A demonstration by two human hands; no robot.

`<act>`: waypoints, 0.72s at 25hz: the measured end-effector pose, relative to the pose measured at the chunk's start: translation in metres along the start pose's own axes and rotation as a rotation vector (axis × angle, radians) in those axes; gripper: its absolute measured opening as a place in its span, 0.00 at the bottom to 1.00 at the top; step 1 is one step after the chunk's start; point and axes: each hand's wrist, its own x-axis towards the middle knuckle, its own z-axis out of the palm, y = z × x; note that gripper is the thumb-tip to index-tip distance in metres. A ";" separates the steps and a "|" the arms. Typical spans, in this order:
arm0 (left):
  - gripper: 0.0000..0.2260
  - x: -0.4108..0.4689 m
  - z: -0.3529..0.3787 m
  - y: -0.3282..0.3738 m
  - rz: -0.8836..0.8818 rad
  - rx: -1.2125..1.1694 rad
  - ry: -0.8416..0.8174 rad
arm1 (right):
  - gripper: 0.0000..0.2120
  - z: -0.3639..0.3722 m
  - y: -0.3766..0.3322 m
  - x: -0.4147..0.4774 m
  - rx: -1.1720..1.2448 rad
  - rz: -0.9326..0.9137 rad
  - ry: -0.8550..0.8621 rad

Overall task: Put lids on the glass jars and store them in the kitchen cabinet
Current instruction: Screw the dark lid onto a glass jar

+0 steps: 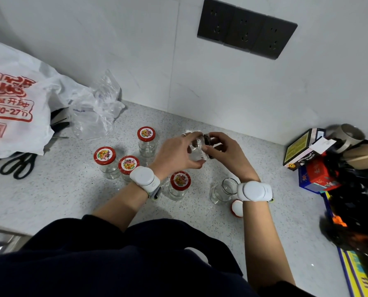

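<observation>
Dark sleeves (114, 260) fill the bottom of the frame, forearms reaching up to mid-frame. The left hand (174, 153) wraps a tilted glass jar (197, 152) held above the counter (71, 196); the right hand (226, 151) grips a lid (206, 139) at the jar's mouth. Four lidded jars (106, 161) stand left of and below the hands. An open jar (224, 190) stands lower right of centre, a loose lid (237, 207) just beside it. Scissors (18, 166) and a bag (11, 108) lie at left.
</observation>
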 end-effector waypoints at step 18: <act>0.35 -0.003 -0.004 0.002 0.031 -0.047 -0.050 | 0.26 -0.012 0.006 -0.002 0.046 -0.039 -0.146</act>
